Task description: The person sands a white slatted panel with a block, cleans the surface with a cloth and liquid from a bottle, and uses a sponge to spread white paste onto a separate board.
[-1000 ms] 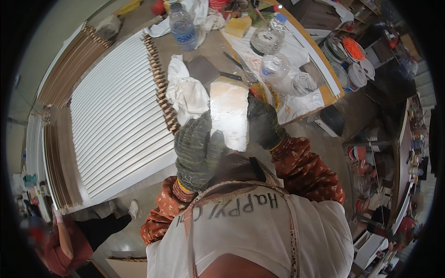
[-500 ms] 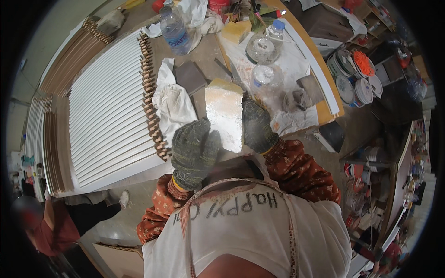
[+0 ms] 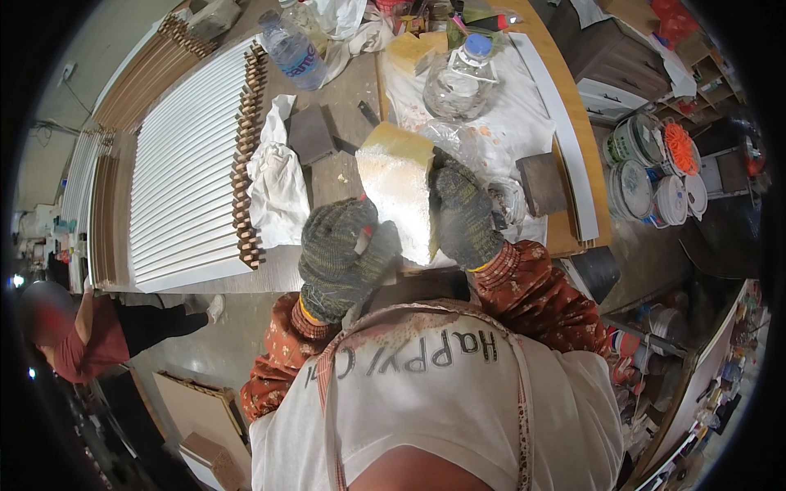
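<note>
Lifted nearer, the foam block point(image 3: 399, 192) sits gripped between left hand point(image 3: 344, 258) and right hand point(image 3: 465, 214) fingers.

A gloved left hand point(image 3: 340, 258) covers the lower left corner of the foam block point(image 3: 399, 196), while the right hand point(image 3: 465, 214) masks its right edge; the fingers of both are lost behind the block or inside the knit gloves, so the grip itself cannot be read. The block's underside is out of sight. Clutter at the far end of the desk point(image 3: 344, 176) is cut off by the dark rim. A second person point(image 3: 78, 331) at lower left is half swallowed by that rim. Paint tins point(image 3: 647, 176) at right are too small and bent to tell their contents.
</note>
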Demonstrator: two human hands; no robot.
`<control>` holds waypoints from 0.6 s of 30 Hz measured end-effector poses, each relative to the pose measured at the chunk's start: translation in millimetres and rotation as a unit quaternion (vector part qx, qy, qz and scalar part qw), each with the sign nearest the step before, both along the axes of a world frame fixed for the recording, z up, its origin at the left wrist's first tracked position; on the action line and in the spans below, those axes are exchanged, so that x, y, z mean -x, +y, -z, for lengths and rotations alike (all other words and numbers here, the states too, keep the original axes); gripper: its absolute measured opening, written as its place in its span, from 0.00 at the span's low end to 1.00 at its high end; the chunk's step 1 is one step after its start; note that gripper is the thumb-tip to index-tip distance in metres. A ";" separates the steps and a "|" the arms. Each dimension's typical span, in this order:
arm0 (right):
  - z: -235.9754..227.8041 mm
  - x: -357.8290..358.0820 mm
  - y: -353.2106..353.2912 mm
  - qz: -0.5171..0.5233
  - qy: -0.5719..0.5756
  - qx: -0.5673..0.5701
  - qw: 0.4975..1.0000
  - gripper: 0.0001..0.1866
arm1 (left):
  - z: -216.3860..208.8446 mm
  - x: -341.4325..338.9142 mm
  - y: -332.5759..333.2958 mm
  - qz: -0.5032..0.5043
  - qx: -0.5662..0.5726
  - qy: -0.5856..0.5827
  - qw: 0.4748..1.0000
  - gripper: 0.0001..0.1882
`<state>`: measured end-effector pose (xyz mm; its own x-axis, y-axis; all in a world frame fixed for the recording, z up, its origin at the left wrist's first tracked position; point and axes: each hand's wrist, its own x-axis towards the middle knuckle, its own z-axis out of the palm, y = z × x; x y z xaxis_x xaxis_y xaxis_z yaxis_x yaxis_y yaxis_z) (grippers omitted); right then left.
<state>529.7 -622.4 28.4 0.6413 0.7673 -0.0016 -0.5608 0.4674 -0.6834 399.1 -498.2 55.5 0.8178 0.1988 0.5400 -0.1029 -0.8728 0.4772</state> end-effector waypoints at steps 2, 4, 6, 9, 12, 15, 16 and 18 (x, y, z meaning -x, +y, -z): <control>-9.7 -5.9 -6.3 -0.032 0.039 0.004 0.999 0.26 | -0.8 -2.0 -1.0 -0.001 0.021 -0.001 1.000 0.12; -12.3 -8.8 -10.2 -0.047 0.031 0.004 0.998 0.26 | -2.0 -3.7 1.1 0.019 -0.005 -0.013 1.000 0.12; -1.2 -7.3 -15.4 0.033 -0.196 0.137 0.970 0.25 | -4.4 -4.8 6.7 0.060 -0.076 -0.036 0.995 0.12; 8.3 -7.7 -12.2 0.059 -0.031 0.063 0.996 0.23 | -1.2 -10.4 3.3 0.050 -0.165 -0.036 0.984 0.13; 18.1 -4.9 -12.6 0.070 0.080 -0.029 0.994 0.22 | 3.6 -15.4 -2.1 0.001 -0.192 -0.044 0.980 0.16; 30.4 0.3 -11.2 0.112 0.077 -0.016 0.991 0.22 | 1.0 -15.6 -2.7 -0.017 -0.237 -0.046 0.970 0.19; 32.5 3.2 -11.7 0.128 0.084 -0.002 0.988 0.22 | 0.9 -15.3 -2.7 -0.016 -0.244 -0.044 0.969 0.19; 29.3 6.8 -15.0 0.125 0.110 -0.035 0.985 0.22 | 0.8 -15.2 -2.8 -0.015 -0.257 -0.042 0.965 0.19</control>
<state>522.9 -637.4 -0.9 0.7997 0.5893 -0.1147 -0.5539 0.6506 -0.5194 414.3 -501.0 54.7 0.7649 -0.0912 0.6377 -0.0941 -0.9951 -0.0294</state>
